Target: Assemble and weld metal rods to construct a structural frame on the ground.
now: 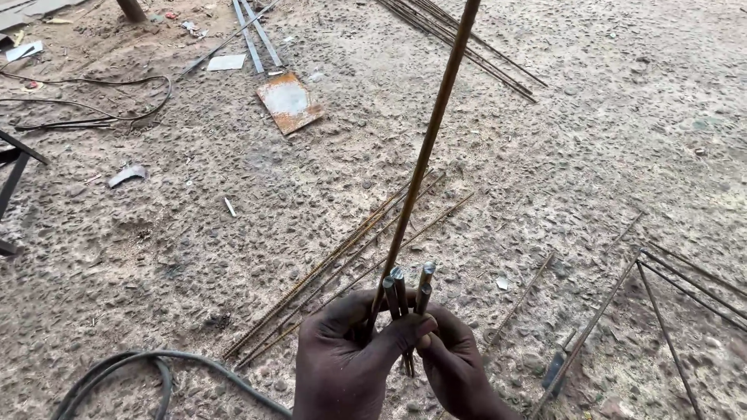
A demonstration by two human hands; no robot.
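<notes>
A rusty metal plate (289,102) and black hose (156,365) lie on gravelly ground (622,140).

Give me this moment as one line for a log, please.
left hand: grips long rod | right hand: holds short rods, ends up | ground: gravel, loose rebar, black hose

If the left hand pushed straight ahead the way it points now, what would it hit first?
Probably the loose rebar rods lying on the gravel ground just beyond the left hand; depth is hard to judge from one view.

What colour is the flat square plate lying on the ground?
Rusty orange with a pale grey middle: the plate, head view.
</notes>
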